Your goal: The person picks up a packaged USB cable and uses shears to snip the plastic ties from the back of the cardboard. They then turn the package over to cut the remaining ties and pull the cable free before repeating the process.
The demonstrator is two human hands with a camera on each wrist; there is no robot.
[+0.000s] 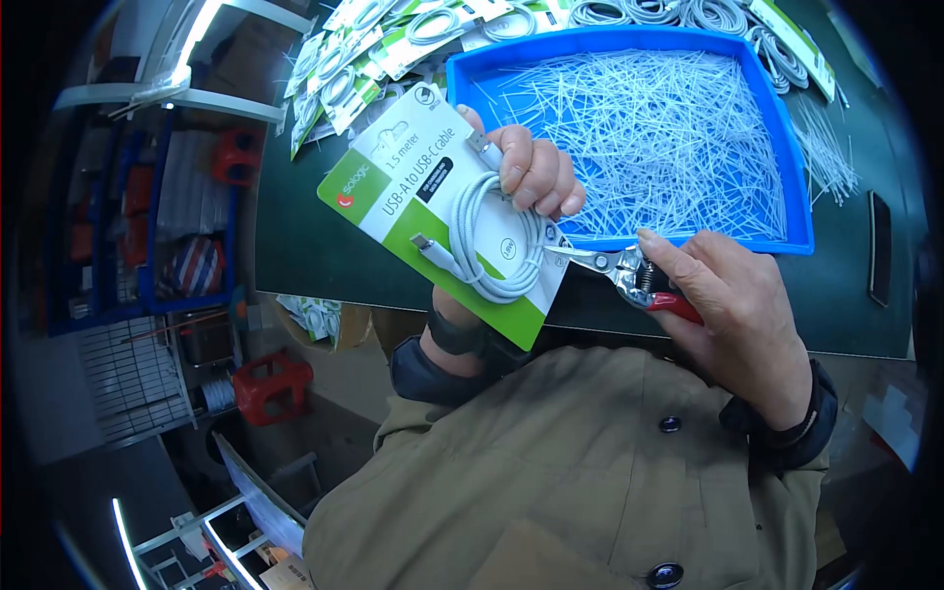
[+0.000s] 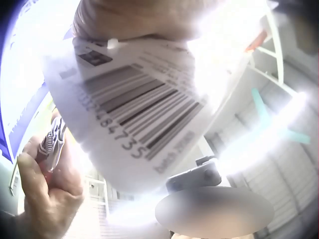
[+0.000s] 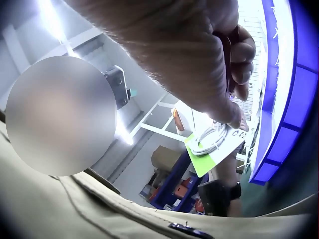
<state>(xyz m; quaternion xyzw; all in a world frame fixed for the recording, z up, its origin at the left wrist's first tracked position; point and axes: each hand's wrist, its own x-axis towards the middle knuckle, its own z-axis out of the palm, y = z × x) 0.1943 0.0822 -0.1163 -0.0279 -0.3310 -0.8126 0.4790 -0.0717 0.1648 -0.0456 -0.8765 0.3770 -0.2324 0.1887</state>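
My left hand grips the upper right edge of a green and white retail card printed "USB-A to USB-C cable". A white coiled USB cable is fastened to its front. The card's back, with a barcode, fills the middle of the left wrist view. In my right hand are small spring-loaded snips with red handles, gripped with the thumb along the top. Their narrow blade tips point left, right at the lower right side of the coil. Card and hands are above the table's near edge.
A blue tray heaped with thin white plastic ties stands on the dark green table. More carded cables pile up at back left, cable coils behind the tray. Loose ties and a flat black object lie right.
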